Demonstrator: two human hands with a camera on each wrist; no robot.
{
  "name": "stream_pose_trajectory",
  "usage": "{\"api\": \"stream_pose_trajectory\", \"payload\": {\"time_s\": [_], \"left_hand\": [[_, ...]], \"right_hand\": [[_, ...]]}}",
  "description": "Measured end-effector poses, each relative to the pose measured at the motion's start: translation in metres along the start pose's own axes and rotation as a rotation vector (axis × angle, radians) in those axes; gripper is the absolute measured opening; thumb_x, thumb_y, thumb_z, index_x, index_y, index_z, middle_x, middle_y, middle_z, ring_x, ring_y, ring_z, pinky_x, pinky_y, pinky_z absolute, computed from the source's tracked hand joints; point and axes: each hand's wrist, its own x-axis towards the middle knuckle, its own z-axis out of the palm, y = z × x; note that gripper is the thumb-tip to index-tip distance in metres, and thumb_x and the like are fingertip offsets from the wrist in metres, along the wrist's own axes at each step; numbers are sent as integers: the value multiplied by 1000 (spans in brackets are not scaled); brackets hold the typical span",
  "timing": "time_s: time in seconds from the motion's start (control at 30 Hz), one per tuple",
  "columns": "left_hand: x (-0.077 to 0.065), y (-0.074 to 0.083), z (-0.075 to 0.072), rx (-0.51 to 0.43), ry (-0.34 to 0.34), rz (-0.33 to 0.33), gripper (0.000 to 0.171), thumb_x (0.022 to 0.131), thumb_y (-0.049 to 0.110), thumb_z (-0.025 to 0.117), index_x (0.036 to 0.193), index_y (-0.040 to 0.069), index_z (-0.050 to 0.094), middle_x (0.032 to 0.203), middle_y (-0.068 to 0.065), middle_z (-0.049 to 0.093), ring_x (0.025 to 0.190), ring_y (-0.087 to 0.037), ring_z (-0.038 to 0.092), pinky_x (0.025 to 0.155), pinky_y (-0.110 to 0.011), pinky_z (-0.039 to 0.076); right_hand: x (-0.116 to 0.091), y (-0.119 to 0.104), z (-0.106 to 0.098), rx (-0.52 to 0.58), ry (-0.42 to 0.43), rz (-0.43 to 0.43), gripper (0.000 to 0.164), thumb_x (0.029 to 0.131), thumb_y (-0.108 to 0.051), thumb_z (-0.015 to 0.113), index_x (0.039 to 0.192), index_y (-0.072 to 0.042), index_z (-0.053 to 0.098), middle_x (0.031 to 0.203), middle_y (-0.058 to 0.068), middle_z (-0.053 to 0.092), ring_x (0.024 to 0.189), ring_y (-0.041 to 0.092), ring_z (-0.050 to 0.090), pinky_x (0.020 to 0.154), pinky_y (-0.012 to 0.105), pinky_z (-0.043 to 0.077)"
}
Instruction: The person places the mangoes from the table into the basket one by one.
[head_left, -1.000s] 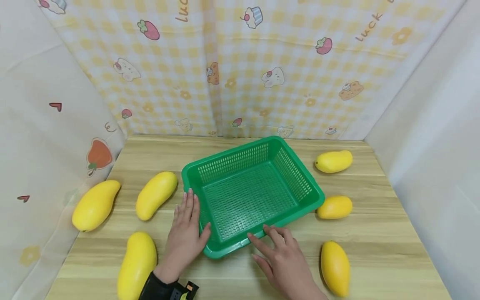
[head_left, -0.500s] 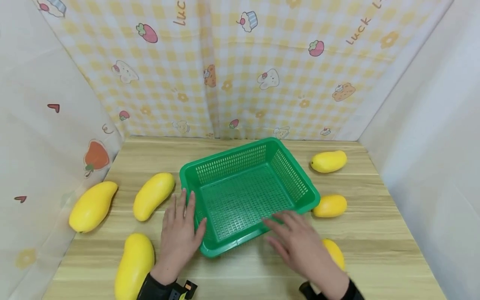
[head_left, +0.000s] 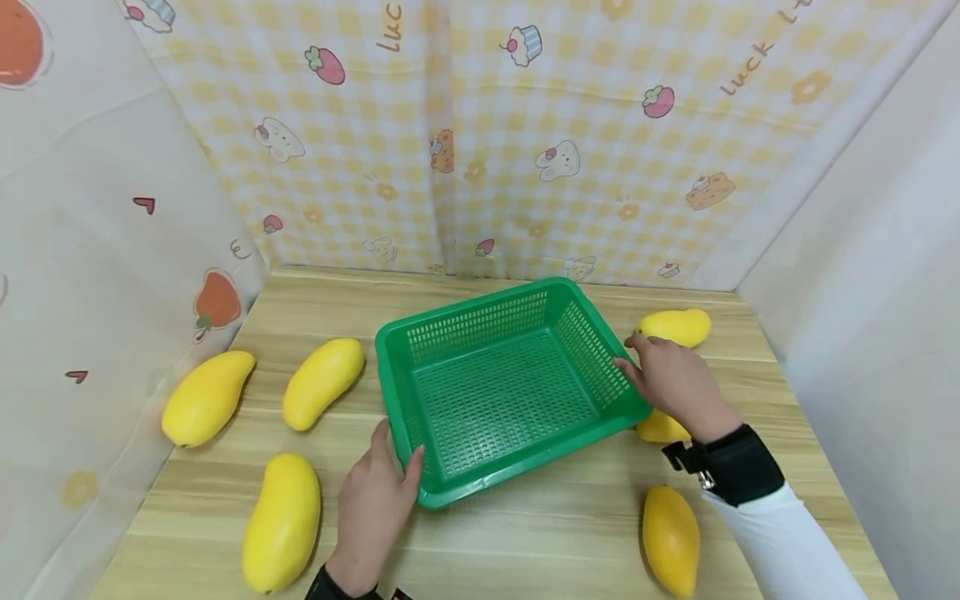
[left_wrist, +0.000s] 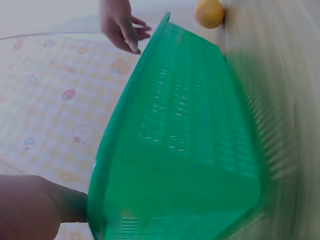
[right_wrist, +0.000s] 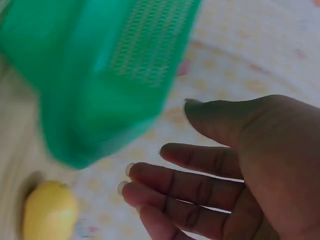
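Note:
A green plastic basket (head_left: 502, 400) with slotted walls stands skewed on the wooden table, nothing inside it. At its left wall, my left hand (head_left: 372, 500) holds the rim, thumb on top and the other fingers down the outside. In the left wrist view the thumb (left_wrist: 72, 204) meets the rim, while the other fingers are out of sight. My right hand (head_left: 678, 383) hovers beside the basket's right end, above the mangoes there. The right wrist view has its fingers (right_wrist: 185, 185) extended, apart from the basket (right_wrist: 110, 95), with a mango (right_wrist: 50, 212) below.
Left of the basket lie three yellow mangoes: one by the cloth wall (head_left: 208, 398), another mango (head_left: 324, 383) nearer the basket, and a large mango (head_left: 282, 523) in front. On the right are a back mango (head_left: 678, 327), a partly covered mango (head_left: 662, 427) and a front mango (head_left: 670, 542).
My right hand has left the basket's front rim and moved right and back to its right end. The left hand has slid slightly forward, fingers now lower along the wall. The basket barely differs.

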Motion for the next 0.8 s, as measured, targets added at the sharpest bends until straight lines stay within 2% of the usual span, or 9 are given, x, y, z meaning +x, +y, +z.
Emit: {"api": "stream_pose_trajectory", "payload": {"time_s": [0.17, 0.27, 0.37, 0.5, 0.7, 0.8], "left_hand": [[-2, 3, 2, 16, -4, 32, 62, 90, 19, 67, 131, -17, 39, 78, -30, 64, 60, -38, 64, 42, -43, 49], [-1, 6, 1, 27, -34, 37, 61, 91, 17, 64, 131, -19, 36, 64, -24, 60, 49, -31, 61, 35, -36, 42], [1, 9, 0, 24, -65, 29, 60, 92, 15, 62, 131, -20, 34, 58, -18, 57, 45, -26, 58, 33, -31, 37], [4, 10, 1, 17, -70, 41, 58, 92, 13, 61, 130, -21, 34, 56, -16, 56, 45, -24, 57, 33, -28, 36], [10, 6, -1, 39, -95, 42, 58, 92, 13, 62, 130, -21, 35, 62, -22, 58, 48, -28, 58, 36, -34, 40], [13, 3, -3, 54, -110, 33, 57, 92, 13, 61, 130, -20, 35, 61, -21, 57, 48, -30, 57, 36, -36, 39]], "right_hand": [[17, 15, 17, 17, -157, 78, 30, 90, -25, 67, 90, 4, 60, 64, 9, 55, 50, 19, 50, 44, 36, 44], [22, 18, 23, -2, -188, 81, 31, 90, -27, 67, 74, -3, 56, 57, 4, 46, 48, 19, 47, 43, 34, 41], [25, 19, 23, -20, -175, 72, 38, 89, -29, 68, 62, -9, 51, 54, 3, 42, 46, 18, 45, 41, 33, 40], [24, 20, 21, -11, -147, 62, 44, 89, -29, 68, 55, -12, 45, 51, 1, 39, 44, 18, 44, 39, 32, 38], [12, 20, 29, -14, -55, 9, 51, 88, -26, 69, 50, -15, 37, 48, -5, 27, 39, 13, 36, 37, 28, 33], [8, 17, 33, -17, -28, 3, 52, 88, -25, 70, 49, -15, 36, 48, -6, 26, 38, 11, 34, 36, 27, 31]]}}
